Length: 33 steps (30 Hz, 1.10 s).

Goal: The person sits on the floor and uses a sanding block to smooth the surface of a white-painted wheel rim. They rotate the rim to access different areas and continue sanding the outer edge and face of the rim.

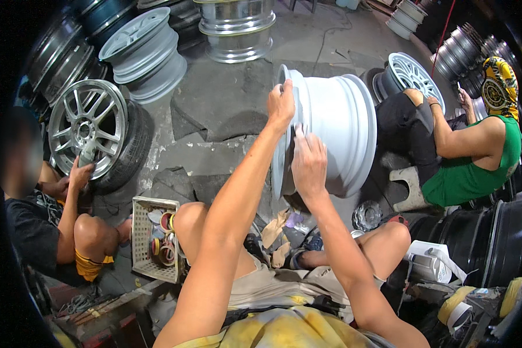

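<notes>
**Two hands on a white wheel rim**

Two bare hands work on one white wheel rim (336, 130), which stands on its edge on the grey floor (226, 98), just in front of the person's knees. Left of this rim, well apart, a silver spoked wheel with tyre (95, 133) leans, and another person's hand (80, 174) touches it. Right of the rim, close to it, a person in a green shirt (475, 165) sits. Below the rim to the left, near the knee, is a white plastic basket (148, 238) with tape rolls. The left hand (281, 104) grips the rim's upper front edge, fingers curled over it. The right hand (308, 165) lies flat on the rim's face, fingers together; whether it holds something I cannot tell.
</notes>
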### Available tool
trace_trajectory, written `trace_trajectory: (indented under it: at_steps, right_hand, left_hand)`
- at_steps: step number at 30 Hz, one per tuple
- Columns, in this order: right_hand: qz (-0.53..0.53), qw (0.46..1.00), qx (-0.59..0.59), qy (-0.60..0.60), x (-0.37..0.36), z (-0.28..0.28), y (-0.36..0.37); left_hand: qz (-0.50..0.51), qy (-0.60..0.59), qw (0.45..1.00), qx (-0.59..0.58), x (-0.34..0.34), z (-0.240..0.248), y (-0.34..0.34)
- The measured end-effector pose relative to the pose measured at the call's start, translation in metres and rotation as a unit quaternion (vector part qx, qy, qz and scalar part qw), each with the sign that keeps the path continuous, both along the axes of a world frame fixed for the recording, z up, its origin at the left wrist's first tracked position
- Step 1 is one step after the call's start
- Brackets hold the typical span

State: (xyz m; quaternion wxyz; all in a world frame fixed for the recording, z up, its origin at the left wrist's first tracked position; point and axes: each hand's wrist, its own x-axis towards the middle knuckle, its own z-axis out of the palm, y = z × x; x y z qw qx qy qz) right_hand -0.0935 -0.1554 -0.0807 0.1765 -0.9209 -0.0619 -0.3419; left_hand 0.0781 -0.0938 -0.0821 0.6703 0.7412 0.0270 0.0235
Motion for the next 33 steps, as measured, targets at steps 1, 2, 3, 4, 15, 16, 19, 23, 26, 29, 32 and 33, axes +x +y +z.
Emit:
trace_trajectory:
  at_steps: [1,2,3,4,15,16,19,23,26,29,32,33]
  right_hand:
    - [0.011,1.0,0.002,0.01,-0.013,-0.007,0.006]
    - [0.012,1.0,-0.001,0.023,-0.026,-0.018,0.004]
    - [0.018,0.999,-0.007,0.026,-0.041,-0.024,0.001]
    - [0.016,0.999,-0.012,0.027,-0.037,-0.028,-0.005]
    - [-0.045,0.996,-0.053,0.05,-0.025,0.0,0.006]
    - [-0.048,0.996,-0.071,0.012,-0.006,0.006,0.001]
    - [-0.081,0.994,-0.07,0.009,0.049,0.033,-0.008]
    - [-0.054,0.993,-0.098,-0.025,0.016,0.013,-0.003]
    - [-0.026,0.997,-0.073,0.008,0.0,0.004,-0.01]
    - [-0.045,0.997,-0.054,0.015,0.061,0.036,-0.018]
    - [-0.07,0.99,-0.095,0.078,0.083,0.047,-0.02]
    - [-0.053,0.992,-0.097,0.064,0.069,0.04,-0.013]
  left_hand:
    - [0.021,-0.016,1.0,0.016,0.006,-0.004,0.007]
    - [0.022,-0.014,1.0,-0.002,0.005,0.0,0.006]
    - [0.02,-0.009,1.0,-0.021,-0.003,0.002,0.002]
    - [0.019,-0.004,0.999,-0.04,-0.009,0.006,-0.001]
    - [0.008,-0.018,0.998,-0.059,-0.015,-0.002,0.006]
    - [0.009,-0.016,0.998,-0.06,-0.014,-0.004,0.007]
    - [0.007,-0.051,0.998,-0.036,-0.016,-0.013,0.0]
    - [0.004,-0.045,0.998,-0.034,-0.015,-0.013,0.009]
    - [0.013,-0.048,0.999,-0.019,-0.027,-0.002,0.011]
    - [0.007,-0.065,0.998,-0.024,-0.04,0.003,0.007]
    - [0.0,-0.083,0.996,-0.018,-0.041,0.005,0.005]
    - [0.012,-0.09,0.996,-0.006,-0.035,-0.001,0.011]
